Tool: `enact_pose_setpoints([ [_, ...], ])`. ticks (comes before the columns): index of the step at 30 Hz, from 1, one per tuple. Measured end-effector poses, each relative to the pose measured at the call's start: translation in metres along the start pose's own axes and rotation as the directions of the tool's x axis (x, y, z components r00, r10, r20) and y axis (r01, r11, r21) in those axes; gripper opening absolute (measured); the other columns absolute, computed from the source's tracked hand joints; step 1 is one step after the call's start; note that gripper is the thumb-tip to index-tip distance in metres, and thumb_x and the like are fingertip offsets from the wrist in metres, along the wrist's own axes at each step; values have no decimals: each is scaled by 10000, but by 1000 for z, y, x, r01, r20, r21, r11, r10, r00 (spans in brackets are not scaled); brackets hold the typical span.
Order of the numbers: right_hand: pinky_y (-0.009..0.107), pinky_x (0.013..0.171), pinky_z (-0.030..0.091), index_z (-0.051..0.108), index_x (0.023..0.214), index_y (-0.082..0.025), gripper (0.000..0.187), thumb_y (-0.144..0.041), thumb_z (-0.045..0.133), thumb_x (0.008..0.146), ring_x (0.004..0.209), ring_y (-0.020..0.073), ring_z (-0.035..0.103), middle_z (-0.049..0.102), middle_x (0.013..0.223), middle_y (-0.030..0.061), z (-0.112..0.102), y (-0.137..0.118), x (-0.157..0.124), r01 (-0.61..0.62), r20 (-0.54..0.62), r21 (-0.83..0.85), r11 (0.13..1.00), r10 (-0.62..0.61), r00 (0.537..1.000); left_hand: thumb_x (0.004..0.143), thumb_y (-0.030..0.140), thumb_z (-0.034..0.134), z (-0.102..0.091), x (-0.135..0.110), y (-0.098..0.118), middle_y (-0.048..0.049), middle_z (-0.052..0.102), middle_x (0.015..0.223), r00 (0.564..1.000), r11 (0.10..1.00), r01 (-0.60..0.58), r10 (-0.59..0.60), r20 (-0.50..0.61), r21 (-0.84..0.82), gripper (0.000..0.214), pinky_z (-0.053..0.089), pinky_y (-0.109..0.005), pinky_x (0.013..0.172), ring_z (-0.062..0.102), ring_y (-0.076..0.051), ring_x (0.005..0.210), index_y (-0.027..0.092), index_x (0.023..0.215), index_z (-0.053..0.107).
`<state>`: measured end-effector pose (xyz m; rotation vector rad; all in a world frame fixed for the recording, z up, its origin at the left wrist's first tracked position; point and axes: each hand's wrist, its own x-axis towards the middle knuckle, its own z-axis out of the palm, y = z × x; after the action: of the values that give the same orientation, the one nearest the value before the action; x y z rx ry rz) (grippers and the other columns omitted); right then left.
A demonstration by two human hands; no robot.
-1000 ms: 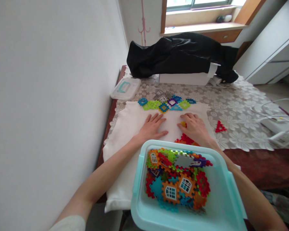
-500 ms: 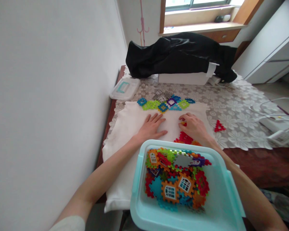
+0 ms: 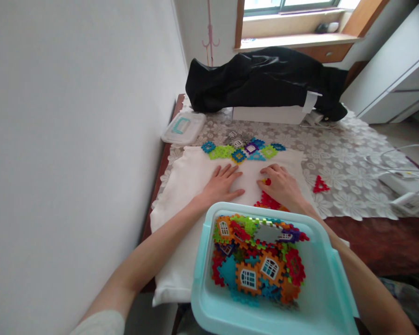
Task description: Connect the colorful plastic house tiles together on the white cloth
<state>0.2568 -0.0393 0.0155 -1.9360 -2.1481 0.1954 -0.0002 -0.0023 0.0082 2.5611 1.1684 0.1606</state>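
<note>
While I watch through the head camera from afar, the left hand [image 3: 221, 184] lies palm down on a white cloth [image 3: 176, 218], its fingers spread and holding nothing. The right hand [image 3: 278, 184] rests on the same cloth with its fingers [image 3: 274, 170] loosely curved, and a small red plastic piece [image 3: 266, 182] sits right at the fingertips; I cannot tell whether it is pinched or only touched. Just beyond that hand, a red cluster of interlocking tiles [image 3: 268, 201] is partly hidden behind the near rim of a pale teal plastic tub [image 3: 201, 274], which sits between the forearms, heaped with window-patterned plastic tiles [image 3: 247, 279]. Along the cloth's far edge runs a row of blue, green and purple tiles [image 3: 238, 156], with grey tiles [image 3: 235, 138] behind them. Off to the right, a red triangular tile [image 3: 320, 184] lies on a lace tablecloth [image 3: 349, 200], well apart from the right hand.
</note>
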Motion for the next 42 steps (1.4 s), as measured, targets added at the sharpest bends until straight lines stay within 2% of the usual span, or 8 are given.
enact_pose_setpoints([
  [4, 440, 987, 558, 728, 1254, -203, 311, -304, 584, 998, 1199, 315, 684, 699, 1342, 127, 0, 1, 1, 12, 29, 48, 999, -13, 999, 1054, 611, 580, -1, 0, 0, -73, 317, 1779, 1000, 1000, -1, 1, 2, -3, 680, 144, -609, 1396, 229, -310, 1685, 246, 1623, 505],
  [10, 423, 1023, 546, 742, 1168, -215, 260, -279, 592, 966, 1138, 284, 706, 725, 1282, 110, 3, 0, 3, 63, -31, 185, 981, -58, 998, 1050, 613, 574, 1, 0, 0, -84, 330, 1774, 1000, 1000, -3, 3, -5, -15, 683, 139, -607, 1394, 229, -318, 1684, 252, 1625, 501],
  [15, 367, 918, 557, 765, 1110, -206, 239, -306, 613, 954, 900, 199, 707, 740, 1155, 79, 5, -7, 4, 122, -69, 436, 892, -102, 992, 1053, 627, 560, 2, 1, 0, -82, 323, 1777, 1000, 1000, -1, 1, -4, -13, 689, 130, -602, 1396, 230, -315, 1684, 255, 1629, 494],
  [18, 364, 885, 559, 767, 1128, -193, 274, -380, 638, 975, 877, 193, 693, 730, 1139, 83, 7, -12, 3, 135, -80, 488, 862, -110, 991, 1058, 634, 546, 2, 1, -1, -79, 321, 1778, 1000, 1000, -9, 9, -6, -13, 691, 130, -602, 1396, 229, -314, 1684, 256, 1634, 489],
  [22, 405, 1009, 550, 744, 1168, -187, 301, -418, 651, 999, 1043, 233, 705, 720, 1209, 101, 11, -13, 2, 180, -80, 451, 874, -161, 984, 1065, 640, 535, 3, 0, -2, -73, 317, 1780, 1000, 1000, -18, 18, -16, -10, 696, 134, -602, 1394, 227, -313, 1684, 253, 1641, 483],
  [26, 433, 1076, 531, 729, 1201, -209, 261, -351, 645, 998, 1193, 266, 676, 723, 1266, 105, 12, -12, -1, 256, -51, 356, 899, -255, 966, 1064, 637, 540, 3, 0, -2, -76, 324, 1777, 1000, 1000, -16, 16, -8, -10, 693, 134, -601, 1394, 233, -314, 1683, 258, 1641, 484],
  [35, 418, 1000, 539, 770, 1141, -201, 255, -379, 618, 1040, 1114, 273, 674, 772, 1163, 100, 6, -17, -2, 271, 10, 238, 933, -281, 960, 1062, 637, 536, 2, 1, -2, -81, 314, 1781, 1000, 1000, -16, 16, -2, -18, 686, 129, -602, 1394, 218, -309, 1688, 255, 1631, 497],
  [42, 384, 917, 523, 778, 916, -201, 264, -404, 654, 1032, 1012, 259, 673, 769, 1005, 90, -1, -20, -2, 281, 46, 213, 936, -296, 954, 1066, 643, 530, 3, 1, -3, -72, 316, 1780, 1000, 1000, -21, 21, -9, -5, 684, 143, -604, 1392, 221, -310, 1687, 254, 1629, 496],
])
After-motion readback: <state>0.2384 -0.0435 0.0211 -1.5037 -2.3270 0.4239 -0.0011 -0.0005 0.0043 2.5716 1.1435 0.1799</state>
